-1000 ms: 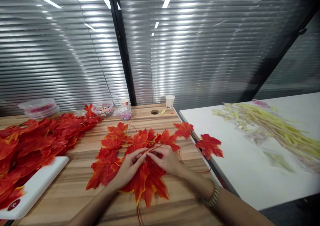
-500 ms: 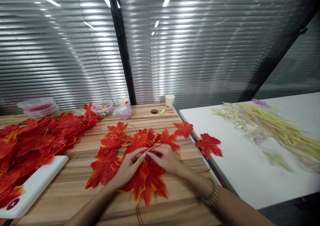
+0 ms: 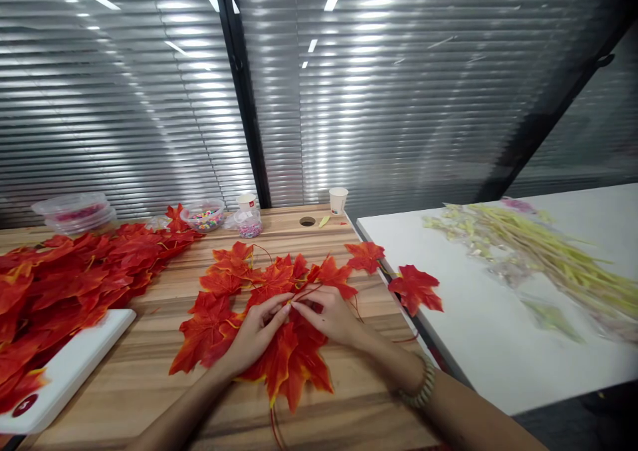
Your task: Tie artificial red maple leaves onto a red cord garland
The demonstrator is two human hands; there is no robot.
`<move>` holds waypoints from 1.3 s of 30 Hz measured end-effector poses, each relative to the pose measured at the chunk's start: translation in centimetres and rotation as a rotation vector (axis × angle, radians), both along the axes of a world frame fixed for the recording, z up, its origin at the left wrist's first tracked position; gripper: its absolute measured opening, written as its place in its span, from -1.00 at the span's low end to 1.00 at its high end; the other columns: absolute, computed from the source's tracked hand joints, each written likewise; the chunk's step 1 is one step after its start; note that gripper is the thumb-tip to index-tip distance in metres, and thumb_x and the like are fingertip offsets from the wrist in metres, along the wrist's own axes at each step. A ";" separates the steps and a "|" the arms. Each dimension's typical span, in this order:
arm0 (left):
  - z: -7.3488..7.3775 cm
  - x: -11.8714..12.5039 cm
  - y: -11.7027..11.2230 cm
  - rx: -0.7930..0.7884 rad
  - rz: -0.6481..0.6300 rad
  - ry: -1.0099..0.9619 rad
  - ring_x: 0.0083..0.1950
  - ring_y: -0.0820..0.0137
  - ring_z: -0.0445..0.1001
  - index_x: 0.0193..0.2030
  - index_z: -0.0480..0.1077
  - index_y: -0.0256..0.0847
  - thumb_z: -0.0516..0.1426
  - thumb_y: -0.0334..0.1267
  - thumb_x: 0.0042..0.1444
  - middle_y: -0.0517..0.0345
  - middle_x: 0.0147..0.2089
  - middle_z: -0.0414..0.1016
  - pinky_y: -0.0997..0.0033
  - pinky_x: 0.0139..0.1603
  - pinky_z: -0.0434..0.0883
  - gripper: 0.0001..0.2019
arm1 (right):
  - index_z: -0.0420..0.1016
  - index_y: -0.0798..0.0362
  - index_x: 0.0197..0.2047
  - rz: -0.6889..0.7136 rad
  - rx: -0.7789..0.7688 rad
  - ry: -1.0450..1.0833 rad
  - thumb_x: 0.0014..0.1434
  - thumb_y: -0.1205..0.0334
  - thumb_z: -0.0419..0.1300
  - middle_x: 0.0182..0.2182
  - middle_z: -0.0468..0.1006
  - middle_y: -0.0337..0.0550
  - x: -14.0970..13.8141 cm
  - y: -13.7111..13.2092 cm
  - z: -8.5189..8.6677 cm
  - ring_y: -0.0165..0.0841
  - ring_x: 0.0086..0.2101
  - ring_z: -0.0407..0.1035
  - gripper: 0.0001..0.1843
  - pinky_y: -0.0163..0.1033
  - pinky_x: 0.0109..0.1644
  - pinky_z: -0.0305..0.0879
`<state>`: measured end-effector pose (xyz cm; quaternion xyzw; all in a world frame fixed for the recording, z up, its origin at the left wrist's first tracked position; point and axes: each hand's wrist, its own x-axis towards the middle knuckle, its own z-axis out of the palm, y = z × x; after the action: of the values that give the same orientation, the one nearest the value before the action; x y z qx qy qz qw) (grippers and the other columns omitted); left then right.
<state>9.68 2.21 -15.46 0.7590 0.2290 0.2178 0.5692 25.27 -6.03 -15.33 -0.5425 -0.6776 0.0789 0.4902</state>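
Note:
Both my hands meet over a cluster of red-orange artificial maple leaves (image 3: 299, 364) on the wooden table. My left hand (image 3: 262, 328) is closed in a pinch at a small yellow leaf stem (image 3: 290, 301). From the other side my right hand (image 3: 329, 315) pinches at the same spot, where a thin reddish-brown cord (image 3: 310, 291) runs by its fingers. The fingertips partly hide what they grip. More leaves lie strung around in a loose ring, and one maple leaf (image 3: 416, 288) hangs across the table's right edge.
A large heap of maple leaves (image 3: 74, 271) covers the left side, partly over a white board (image 3: 94, 351). At the back stand plastic tubs (image 3: 74, 213), a bowl of beads (image 3: 204, 217) and a paper cup (image 3: 338, 200). Yellow stems (image 3: 543, 238) lie on the white table (image 3: 399, 238).
The view shifts very slightly. Both hands stay at the same spot, still pinching together over the leaves.

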 end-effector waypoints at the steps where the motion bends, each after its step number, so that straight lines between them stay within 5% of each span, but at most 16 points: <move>1: -0.1 0.0 0.0 0.008 0.002 0.004 -0.08 0.30 0.43 0.00 0.34 -0.22 0.06 -0.20 0.08 0.04 -0.07 0.48 0.35 -0.05 0.36 -0.66 | 0.50 0.10 -0.35 0.003 0.001 0.000 0.12 0.32 0.08 -0.38 0.55 -0.13 0.0 0.0 0.0 -0.39 -0.36 0.41 -0.83 -0.30 -0.21 0.31; 39: -0.3 0.0 0.2 0.135 0.004 0.043 -0.16 0.34 0.44 0.02 0.31 -0.21 0.03 -0.20 0.10 0.08 -0.19 0.50 0.40 -0.11 0.37 -0.66 | 0.50 0.12 -0.33 0.004 -0.004 -0.018 0.11 0.33 0.09 -0.38 0.54 -0.13 0.1 -0.1 0.0 -0.38 -0.38 0.40 -0.85 -0.31 -0.24 0.31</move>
<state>9.64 2.38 -15.75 0.7998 0.2272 0.2176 0.5112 25.34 -6.14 -15.30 -0.5428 -0.6830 0.0765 0.4827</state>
